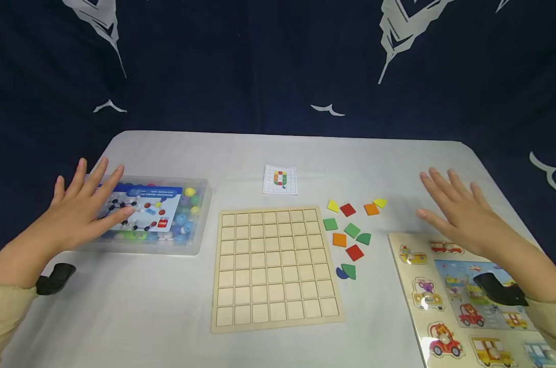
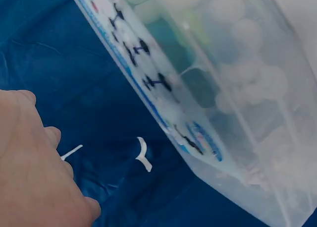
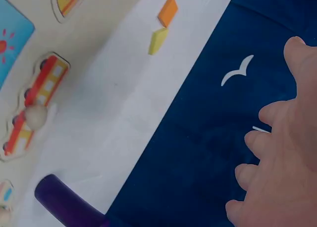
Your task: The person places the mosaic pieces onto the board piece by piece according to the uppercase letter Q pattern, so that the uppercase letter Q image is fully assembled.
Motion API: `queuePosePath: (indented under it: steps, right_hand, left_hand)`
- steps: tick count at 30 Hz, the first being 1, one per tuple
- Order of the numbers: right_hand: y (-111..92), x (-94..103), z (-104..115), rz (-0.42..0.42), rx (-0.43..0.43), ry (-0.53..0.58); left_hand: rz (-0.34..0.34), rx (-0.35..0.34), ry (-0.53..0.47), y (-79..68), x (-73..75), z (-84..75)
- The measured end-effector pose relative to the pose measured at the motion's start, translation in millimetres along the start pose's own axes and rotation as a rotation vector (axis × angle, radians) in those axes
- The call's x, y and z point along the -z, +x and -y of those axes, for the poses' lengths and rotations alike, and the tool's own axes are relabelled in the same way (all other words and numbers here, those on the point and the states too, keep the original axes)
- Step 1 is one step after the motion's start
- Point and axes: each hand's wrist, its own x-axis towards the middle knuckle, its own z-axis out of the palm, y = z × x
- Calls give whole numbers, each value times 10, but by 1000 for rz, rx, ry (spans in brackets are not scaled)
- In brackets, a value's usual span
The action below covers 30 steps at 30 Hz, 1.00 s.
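Note:
My left hand [image 1: 86,207] is spread with straight fingers over a clear plastic box [image 1: 204,214] of coloured balls, whose label shows molecule models. In the left wrist view the hand [image 2: 39,167] stands apart from the box [image 2: 247,128]. On the right, my other hand [image 1: 464,214] spreads its fingers above the far edge of a wooden vehicle puzzle [image 1: 399,286], holding nothing. Between the hands lies a wooden grid board [image 1: 275,271] with bare squares. Beside it several flat pieces are scattered, among them a red square [image 1: 354,252] and a green quarter-circle [image 1: 363,238].
Behind the board lies a small pattern card [image 1: 280,180] with a coloured figure on a grid. A purple cylinder [image 3: 69,202] shows in the right wrist view. The white table [image 1: 167,306] backs onto a dark blue curtain [image 1: 241,66].

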Motion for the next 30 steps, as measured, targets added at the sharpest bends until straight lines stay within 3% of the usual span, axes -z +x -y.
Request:
queuePosePath:
  steps: [6, 10, 13, 17, 20, 24, 27, 30]
  right_hand:
    - [-13, 203, 35, -27, 4, -16]
    - [29, 416, 142, -35, -64, -49]
    - [49, 551, 253, -70, -126, -35]
    - [17, 597, 405, -178, -148, 72]
    - [-37, 511, 499, -256, -111, 195]
    - [-61, 323, 596, -295, -37, 384]
    - [-29, 176, 673, -269, -56, 554]
    - [38, 16, 742, -215, -147, 682]
  left_hand:
    - [5, -17, 34, 62, 158, -72]
    - [-22, -34, 46, 78, 337, -190]
    - [-66, -73, -12, 66, 479, -343]
    - [-138, -151, -194, -3, 553, -676]
    - [-161, -230, -344, -101, 476, -988]
    - [-140, -338, -451, -220, 255, -1366]
    - [-79, -375, -517, -262, 29, -1558]
    - [44, -375, -598, -260, -240, -1670]
